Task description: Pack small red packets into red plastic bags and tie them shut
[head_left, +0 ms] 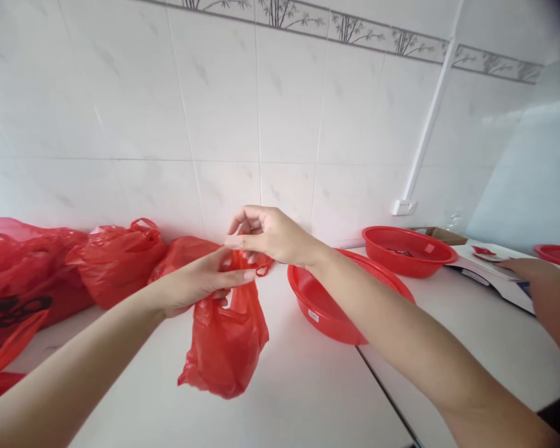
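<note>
A red plastic bag with handles hangs in front of me above the white table. My right hand pinches the top of its handles. Just below and to the left, my left hand grips the handle part, thumb across the front. The bag's lower part bulges a little; its contents are hidden. To the right of the bag stands a red plastic basket with perforated sides, partly covered by my right forearm.
Several filled red bags line the wall at the left. A second red basket with small items inside stands at the back right. Beside it a co-worker's hand reaches over a white scale. A seam crosses the white tabletop.
</note>
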A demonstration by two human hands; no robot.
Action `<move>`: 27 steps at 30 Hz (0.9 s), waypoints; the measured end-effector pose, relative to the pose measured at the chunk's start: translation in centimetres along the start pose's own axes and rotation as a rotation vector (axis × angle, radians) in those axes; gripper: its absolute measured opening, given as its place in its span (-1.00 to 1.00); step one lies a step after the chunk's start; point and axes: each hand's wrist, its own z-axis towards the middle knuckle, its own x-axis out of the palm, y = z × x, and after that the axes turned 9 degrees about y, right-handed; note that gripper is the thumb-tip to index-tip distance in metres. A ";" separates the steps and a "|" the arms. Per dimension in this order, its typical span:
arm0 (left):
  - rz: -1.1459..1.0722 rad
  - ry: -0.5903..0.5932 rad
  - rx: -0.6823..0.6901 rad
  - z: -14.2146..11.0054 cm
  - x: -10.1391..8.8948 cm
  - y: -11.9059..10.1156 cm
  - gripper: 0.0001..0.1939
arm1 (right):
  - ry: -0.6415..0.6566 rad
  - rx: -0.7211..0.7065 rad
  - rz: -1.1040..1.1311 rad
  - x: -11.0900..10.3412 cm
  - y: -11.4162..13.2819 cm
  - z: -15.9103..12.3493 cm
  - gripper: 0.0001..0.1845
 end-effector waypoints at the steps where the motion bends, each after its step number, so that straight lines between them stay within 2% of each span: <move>1: 0.047 0.014 -0.008 0.4 0.3 0.0 -0.70 | 0.025 -0.053 0.026 0.6 0.1 0.2 -0.83; 4: 0.027 -0.022 -0.047 1.0 0.6 0.3 -0.65 | -0.013 -0.109 0.006 1.4 -0.5 0.3 -0.80; 7: -0.089 -0.009 -0.085 0.9 0.2 1.0 -0.59 | 0.059 0.004 -0.051 1.1 -2.7 -0.4 -0.81; 10: -0.111 0.049 -0.094 0.5 0.0 1.9 -0.62 | 0.129 0.089 0.050 1.4 -5.2 -1.3 -0.81; 14: -0.105 0.060 -0.095 0.0 0.1 3.0 -0.58 | 0.095 0.048 0.180 2.9 -7.3 -2.2 -0.71; 18: -0.099 0.083 -0.098 -0.1 -0.1 3.9 -0.48 | -0.096 0.038 0.099 3.9 -7.9 -2.2 -0.82; 22: -0.321 0.005 -0.035 -0.2 -0.8 5.0 -0.59 | -0.471 -0.011 0.033 3.6 -6.5 -2.9 -0.85; 23: -0.372 -0.023 -0.025 -0.3 -1.0 5.3 -0.62 | -0.485 -0.024 0.084 3.6 -5.9 -3.3 -0.84; 25: -0.382 -0.045 -0.006 -0.6 -1.4 5.6 -0.64 | -0.298 -0.047 0.233 3.7 -4.9 -4.1 -0.80; 27: -0.282 -0.022 0.009 -1.0 -1.7 5.6 -0.67 | -0.120 -0.083 0.307 4.1 -4.7 -4.5 -0.80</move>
